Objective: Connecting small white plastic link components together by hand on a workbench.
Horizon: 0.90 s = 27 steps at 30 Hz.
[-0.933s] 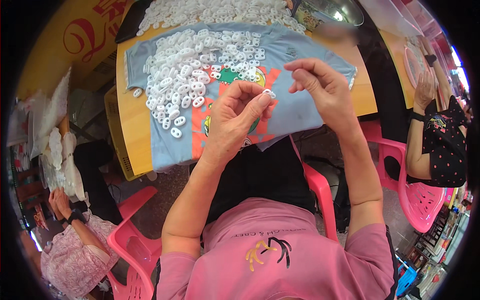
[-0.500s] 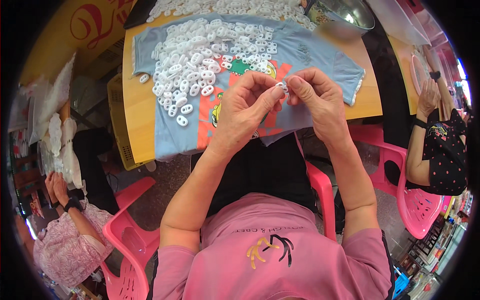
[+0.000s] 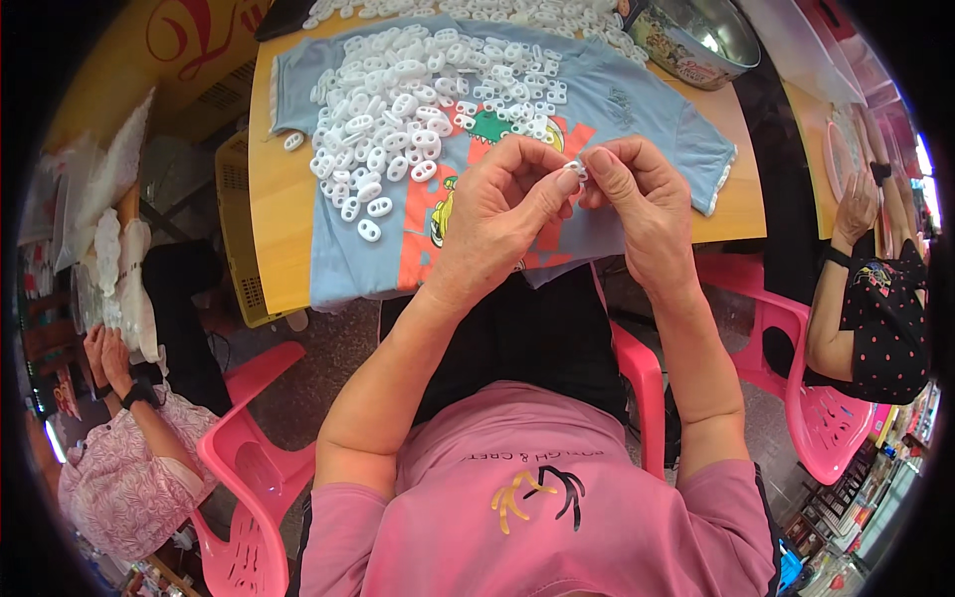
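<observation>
Both hands meet over the near part of a blue-grey T-shirt (image 3: 686,149) spread on the table. A small white plastic piece with holes (image 3: 577,171) is pinched between them. My left hand (image 3: 502,209) has its thumb and forefinger closed on one side of it; my right hand (image 3: 642,204) grips the other side, its thumb on top. Fingers partly hide the piece. Beyond my left hand, a heap of white oval two-hole plastic pieces (image 3: 383,109) covers the shirt. Smaller, squarish white two-hole pieces (image 3: 542,95) lie at its right side, by the shirt's orange and green print.
More white pieces (image 3: 477,10) lie along the far side of the wooden table (image 3: 274,219). A round metal tin (image 3: 686,45) stands at the far right. Pink chairs (image 3: 264,478) and co-workers flank me; a yellow crate (image 3: 239,229) is at the table's left.
The whole view has shifted slightly, with the table things a little further right in it. My hands stay together, still pinching the small white piece, with only slight finger movement.
</observation>
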Each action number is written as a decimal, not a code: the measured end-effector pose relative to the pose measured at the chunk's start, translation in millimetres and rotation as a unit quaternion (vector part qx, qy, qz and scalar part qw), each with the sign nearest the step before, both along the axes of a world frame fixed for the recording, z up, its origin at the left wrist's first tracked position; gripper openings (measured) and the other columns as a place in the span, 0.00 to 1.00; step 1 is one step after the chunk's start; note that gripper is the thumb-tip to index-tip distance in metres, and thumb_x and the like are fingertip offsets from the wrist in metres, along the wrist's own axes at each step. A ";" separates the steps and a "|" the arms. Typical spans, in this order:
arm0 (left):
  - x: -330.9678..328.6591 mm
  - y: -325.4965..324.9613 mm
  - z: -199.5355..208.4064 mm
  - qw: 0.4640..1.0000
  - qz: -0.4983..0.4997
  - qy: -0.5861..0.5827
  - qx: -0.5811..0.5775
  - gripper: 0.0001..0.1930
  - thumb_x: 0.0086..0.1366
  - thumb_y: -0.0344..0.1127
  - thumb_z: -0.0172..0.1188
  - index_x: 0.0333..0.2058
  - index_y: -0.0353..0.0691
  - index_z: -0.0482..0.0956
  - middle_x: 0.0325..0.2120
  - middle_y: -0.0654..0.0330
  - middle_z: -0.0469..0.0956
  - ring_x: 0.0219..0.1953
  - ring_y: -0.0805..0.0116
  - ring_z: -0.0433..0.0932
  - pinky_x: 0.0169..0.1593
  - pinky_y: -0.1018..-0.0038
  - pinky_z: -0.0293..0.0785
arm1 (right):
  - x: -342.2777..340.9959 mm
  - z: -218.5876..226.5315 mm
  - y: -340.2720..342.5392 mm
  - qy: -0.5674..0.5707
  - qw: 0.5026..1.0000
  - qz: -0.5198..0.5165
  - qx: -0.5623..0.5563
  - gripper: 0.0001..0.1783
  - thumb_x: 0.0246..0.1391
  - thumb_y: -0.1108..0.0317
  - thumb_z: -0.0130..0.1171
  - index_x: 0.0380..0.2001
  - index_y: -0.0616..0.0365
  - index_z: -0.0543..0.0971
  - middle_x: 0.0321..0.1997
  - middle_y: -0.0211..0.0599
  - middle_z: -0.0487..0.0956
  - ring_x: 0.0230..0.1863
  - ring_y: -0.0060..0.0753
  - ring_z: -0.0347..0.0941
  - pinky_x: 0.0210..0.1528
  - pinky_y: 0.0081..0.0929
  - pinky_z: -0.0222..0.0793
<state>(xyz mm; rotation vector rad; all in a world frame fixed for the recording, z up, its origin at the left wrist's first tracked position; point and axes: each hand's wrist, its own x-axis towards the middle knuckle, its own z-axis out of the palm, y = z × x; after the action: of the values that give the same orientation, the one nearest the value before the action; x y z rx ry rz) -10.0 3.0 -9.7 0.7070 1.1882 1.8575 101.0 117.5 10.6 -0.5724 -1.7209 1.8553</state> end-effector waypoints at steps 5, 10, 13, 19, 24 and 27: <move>0.9 0.7 -2.5 1.000 0.015 0.006 0.006 0.07 0.65 0.31 0.60 0.37 0.35 0.74 0.27 0.64 0.78 0.29 0.81 0.75 0.31 0.84 0.71 | -1.9 0.0 -4.5 0.001 1.000 -0.009 0.019 0.09 0.59 0.67 0.60 0.34 0.64 0.77 0.28 0.28 0.78 0.28 0.15 0.71 0.32 0.14 0.67; 0.7 -0.2 -1.6 1.000 0.026 0.005 -0.007 0.06 0.65 0.31 0.60 0.37 0.34 0.74 0.27 0.63 0.79 0.29 0.81 0.76 0.33 0.83 0.73 | -4.1 -3.5 -10.1 -0.006 0.996 -0.023 0.084 0.07 0.61 0.68 0.58 0.33 0.61 0.77 0.29 0.26 0.76 0.29 0.15 0.68 0.34 0.14 0.65; 1.6 -0.6 0.7 0.999 0.042 -0.001 -0.012 0.06 0.66 0.30 0.60 0.36 0.34 0.74 0.27 0.63 0.79 0.30 0.80 0.77 0.34 0.83 0.74 | -8.0 -6.3 -15.5 0.023 0.995 -0.035 0.088 0.06 0.61 0.70 0.58 0.32 0.62 0.76 0.29 0.26 0.75 0.29 0.15 0.68 0.35 0.15 0.66; 0.8 -0.7 -0.3 0.998 0.064 0.017 -0.019 0.06 0.65 0.29 0.60 0.35 0.33 0.74 0.27 0.62 0.80 0.29 0.79 0.78 0.34 0.82 0.74 | -12.2 -2.0 -11.7 -0.028 0.992 -0.031 0.119 0.07 0.61 0.71 0.58 0.31 0.63 0.76 0.29 0.27 0.75 0.30 0.16 0.70 0.34 0.15 0.68; 0.4 0.1 1.1 0.997 0.060 0.028 -0.028 0.06 0.65 0.30 0.60 0.35 0.33 0.75 0.27 0.61 0.80 0.28 0.78 0.78 0.34 0.81 0.75 | -4.2 3.3 1.6 -0.017 0.995 0.034 0.094 0.06 0.61 0.71 0.57 0.34 0.64 0.77 0.30 0.28 0.76 0.31 0.16 0.71 0.35 0.16 0.69; -0.8 0.0 0.7 0.999 0.047 0.014 -0.014 0.07 0.65 0.31 0.60 0.36 0.33 0.75 0.27 0.61 0.80 0.28 0.78 0.77 0.34 0.81 0.75 | -1.0 10.1 9.2 -0.042 0.991 0.045 0.120 0.06 0.61 0.71 0.57 0.36 0.64 0.77 0.33 0.29 0.77 0.31 0.17 0.72 0.36 0.17 0.70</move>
<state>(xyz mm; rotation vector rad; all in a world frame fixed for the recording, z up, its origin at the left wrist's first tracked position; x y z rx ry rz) -10.8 3.0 -9.0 0.6737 1.2831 1.9099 100.0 126.7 20.7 -0.4881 -2.0197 1.6716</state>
